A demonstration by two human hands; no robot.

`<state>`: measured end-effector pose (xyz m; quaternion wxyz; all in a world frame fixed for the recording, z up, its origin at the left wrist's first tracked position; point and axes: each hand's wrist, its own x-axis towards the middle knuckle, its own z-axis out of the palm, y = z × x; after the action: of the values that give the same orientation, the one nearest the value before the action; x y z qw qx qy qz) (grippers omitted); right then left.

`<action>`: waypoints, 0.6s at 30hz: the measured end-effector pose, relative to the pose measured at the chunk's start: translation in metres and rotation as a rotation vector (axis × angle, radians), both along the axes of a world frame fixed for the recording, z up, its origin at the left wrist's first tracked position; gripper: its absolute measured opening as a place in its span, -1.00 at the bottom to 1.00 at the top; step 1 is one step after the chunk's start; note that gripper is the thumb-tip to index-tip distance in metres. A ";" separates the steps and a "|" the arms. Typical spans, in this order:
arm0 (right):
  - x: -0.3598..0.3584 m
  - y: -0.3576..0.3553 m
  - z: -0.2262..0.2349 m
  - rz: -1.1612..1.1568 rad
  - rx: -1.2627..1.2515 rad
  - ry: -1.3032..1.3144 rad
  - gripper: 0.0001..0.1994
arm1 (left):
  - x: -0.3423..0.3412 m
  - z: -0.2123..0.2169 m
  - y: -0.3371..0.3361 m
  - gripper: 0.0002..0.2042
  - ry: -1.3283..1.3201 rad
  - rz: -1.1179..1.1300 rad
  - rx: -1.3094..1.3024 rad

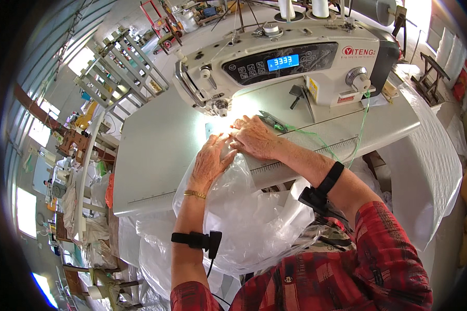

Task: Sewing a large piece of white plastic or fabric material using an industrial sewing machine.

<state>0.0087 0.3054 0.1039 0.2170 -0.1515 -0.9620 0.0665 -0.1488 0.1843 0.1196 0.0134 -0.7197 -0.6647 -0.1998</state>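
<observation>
A white sewing machine [316, 44] with a lit blue display stands on a pale table [150, 155]. Under its bright lamp, my left hand [211, 159] and my right hand [255, 138] meet close to the needle area. Both pinch the gathered edge of a clear plastic sheet or bag [233, 207], which drapes off the table's front edge toward my lap. Glare and my fingers hide the exact grip and the needle. Just right of my right hand lie dark thread snips [273, 122]. A green thread [316, 136] runs over the table near my right forearm.
Behind the snips lies a small black tool [297, 95] beside the machine's base. White thread cones [320, 8] stand behind the machine. A printed ruler [306, 154] follows the table's front edge. A grey metal frame [122, 70] stands at the far left, and white sheeting [425, 171] hangs at the right.
</observation>
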 end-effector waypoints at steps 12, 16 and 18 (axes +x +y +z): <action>-0.007 -0.001 -0.006 -0.075 0.065 0.015 -0.69 | -0.010 0.001 0.010 -0.50 0.048 0.003 -0.013; -0.008 0.000 -0.011 -0.100 0.038 -0.033 -0.68 | -0.014 -0.002 0.014 -0.50 0.067 0.009 -0.001; -0.011 0.002 -0.013 -0.106 0.036 -0.068 -0.67 | -0.016 -0.004 0.017 -0.49 0.153 0.033 0.018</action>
<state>-0.0022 0.3069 0.0913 0.1903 -0.2005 -0.9605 0.0322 -0.1649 0.2010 0.1159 0.0739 -0.7217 -0.6717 -0.1498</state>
